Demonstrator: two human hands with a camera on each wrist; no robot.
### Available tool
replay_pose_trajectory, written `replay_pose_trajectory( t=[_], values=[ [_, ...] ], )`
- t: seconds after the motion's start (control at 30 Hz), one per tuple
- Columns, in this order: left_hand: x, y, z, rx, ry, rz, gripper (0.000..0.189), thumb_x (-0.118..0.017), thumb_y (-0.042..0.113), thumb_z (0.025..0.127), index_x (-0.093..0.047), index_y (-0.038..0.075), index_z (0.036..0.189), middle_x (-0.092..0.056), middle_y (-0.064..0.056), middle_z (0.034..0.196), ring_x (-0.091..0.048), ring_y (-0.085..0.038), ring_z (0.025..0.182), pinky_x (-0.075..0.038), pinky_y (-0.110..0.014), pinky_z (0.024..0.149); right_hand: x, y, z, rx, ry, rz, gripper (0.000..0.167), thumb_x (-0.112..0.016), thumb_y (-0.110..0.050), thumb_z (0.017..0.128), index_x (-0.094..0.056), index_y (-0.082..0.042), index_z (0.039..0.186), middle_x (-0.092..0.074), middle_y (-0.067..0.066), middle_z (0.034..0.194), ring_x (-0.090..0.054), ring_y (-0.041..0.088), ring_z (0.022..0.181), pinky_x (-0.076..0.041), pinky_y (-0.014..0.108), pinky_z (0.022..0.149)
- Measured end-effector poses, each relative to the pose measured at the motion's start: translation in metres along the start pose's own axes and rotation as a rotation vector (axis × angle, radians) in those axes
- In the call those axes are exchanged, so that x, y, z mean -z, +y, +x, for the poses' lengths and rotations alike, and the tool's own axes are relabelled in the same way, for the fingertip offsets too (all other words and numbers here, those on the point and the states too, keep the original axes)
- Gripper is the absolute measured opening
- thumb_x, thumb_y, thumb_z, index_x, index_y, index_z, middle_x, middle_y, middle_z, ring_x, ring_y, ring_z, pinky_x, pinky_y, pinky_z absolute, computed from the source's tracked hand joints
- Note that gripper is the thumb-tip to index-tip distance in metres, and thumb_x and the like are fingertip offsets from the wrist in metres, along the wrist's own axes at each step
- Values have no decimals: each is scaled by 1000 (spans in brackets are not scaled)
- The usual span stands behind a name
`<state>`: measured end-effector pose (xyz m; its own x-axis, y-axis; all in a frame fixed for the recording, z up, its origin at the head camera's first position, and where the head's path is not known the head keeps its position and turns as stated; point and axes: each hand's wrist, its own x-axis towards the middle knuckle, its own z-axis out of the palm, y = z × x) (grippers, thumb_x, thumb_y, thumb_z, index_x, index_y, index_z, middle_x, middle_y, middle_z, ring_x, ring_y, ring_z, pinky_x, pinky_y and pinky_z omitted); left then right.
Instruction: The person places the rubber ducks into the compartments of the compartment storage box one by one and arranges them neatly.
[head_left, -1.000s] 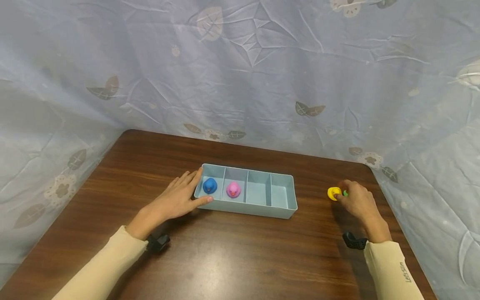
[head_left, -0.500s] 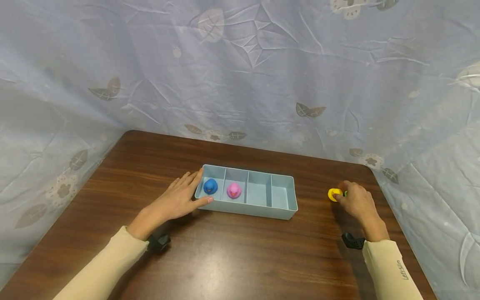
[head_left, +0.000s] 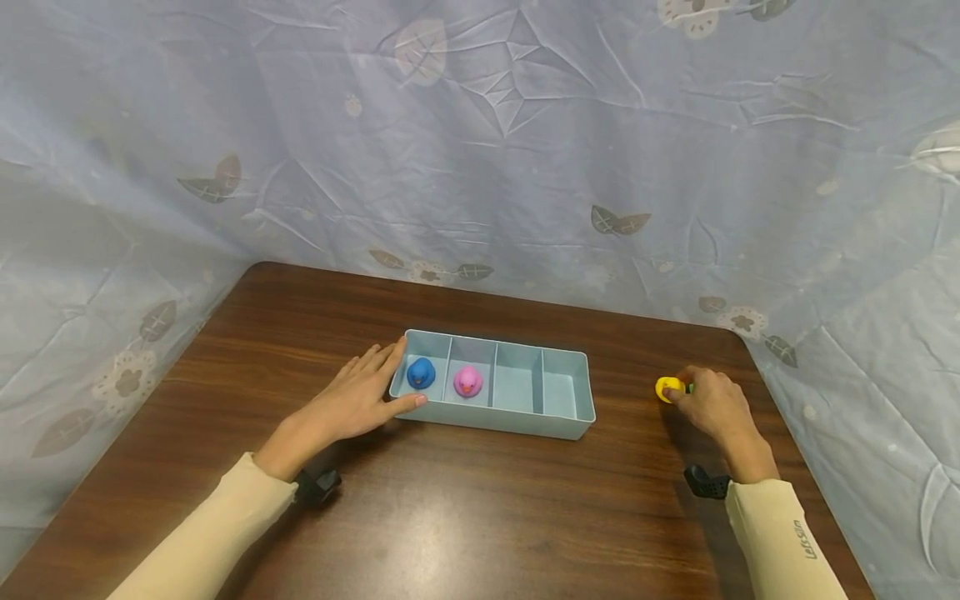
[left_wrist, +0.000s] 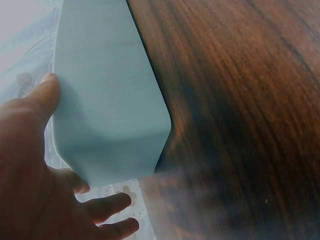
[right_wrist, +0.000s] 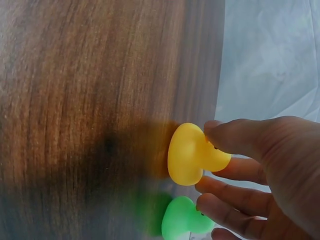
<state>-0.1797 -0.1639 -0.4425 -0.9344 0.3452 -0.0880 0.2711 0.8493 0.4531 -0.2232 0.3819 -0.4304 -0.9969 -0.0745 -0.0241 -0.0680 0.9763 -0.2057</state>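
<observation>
In the head view my left hand (head_left: 351, 402) rests at the left end of a pale blue tray (head_left: 487, 416), fingers fairly straight, thumb over the front rim. The left wrist view shows the thumb touching the rim. A blue rubber duck (head_left: 421, 373) sits in the tray's leftmost compartment, a pink rubber duck (head_left: 468, 381) in the one beside it. On the right, my right hand (head_left: 716, 406) pinches a yellow rubber duck (right_wrist: 187, 155) between thumb and fingers, low at the table. Close beside it stands a green rubber duck (right_wrist: 180, 218), mostly hidden by the hand in the head view.
The brown wooden table (head_left: 450, 517) bears the tray near its middle. Two compartments at the tray's right hold nothing. A patterned cloth (head_left: 487, 167) hangs behind and beside the table. A black strap (head_left: 707, 482) is on the right wrist.
My right fingers have shifted slightly around the yellow duck, which stays nearly in place. The left hand, the tray and the blue and pink ducks look unmoved.
</observation>
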Motion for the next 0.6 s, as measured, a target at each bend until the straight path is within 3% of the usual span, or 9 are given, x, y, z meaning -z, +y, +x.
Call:
replay_pose_trajectory(
  t=[0.27, 0.6],
  values=[
    [0, 0, 0, -2, -2, 5, 108, -51, 75, 101, -5, 9, 173, -23, -26, 176, -19, -52, 164, -16, -73, 130, -2, 0, -1, -2, -9, -3, 47, -74, -26, 98, -67, 9, 128, -73, 36, 108, -60, 30, 70, -49, 45, 61],
    [0, -1, 0, -2, 4, 33, 109, -49, 77, 100, -6, 8, 172, -22, -26, 176, -17, -52, 164, -16, -74, 130, -2, -2, 0, 17, -6, 5, 46, -76, -24, 97, -69, 11, 125, -74, 36, 110, -64, 33, 74, -52, 53, 66]
  ],
)
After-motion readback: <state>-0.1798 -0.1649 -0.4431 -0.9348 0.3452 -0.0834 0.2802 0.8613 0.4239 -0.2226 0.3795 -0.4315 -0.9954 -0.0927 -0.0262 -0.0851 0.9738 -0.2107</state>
